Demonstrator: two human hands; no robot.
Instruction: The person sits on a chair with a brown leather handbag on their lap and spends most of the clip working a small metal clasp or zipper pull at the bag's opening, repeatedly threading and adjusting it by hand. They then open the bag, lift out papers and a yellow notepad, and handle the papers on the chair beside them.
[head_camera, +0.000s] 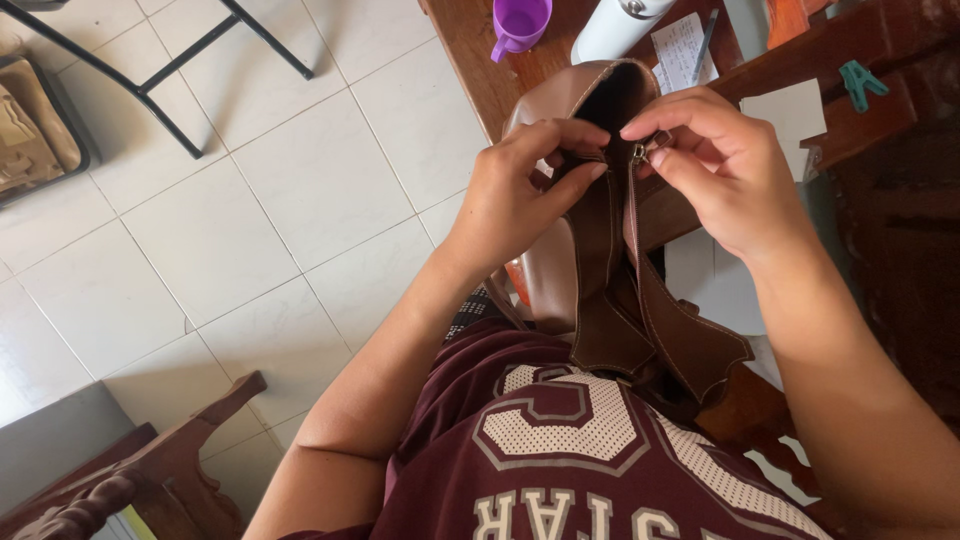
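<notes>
while the left hand pinches the soft brown leather bag at its opening, the right hand just beside it is clamped on the small metal zipper pull; looks floppy, best held by the seam.

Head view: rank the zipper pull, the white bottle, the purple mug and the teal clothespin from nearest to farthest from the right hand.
1. Zipper pull: pinched at the fingertips of the right hand, on the brown leather piece.
2. White bottle: on the wooden table, above the hand.
3. Teal clothespin and purple mug: too close to call; the clothespin lies to the upper right, the mug to the upper left.
</notes>
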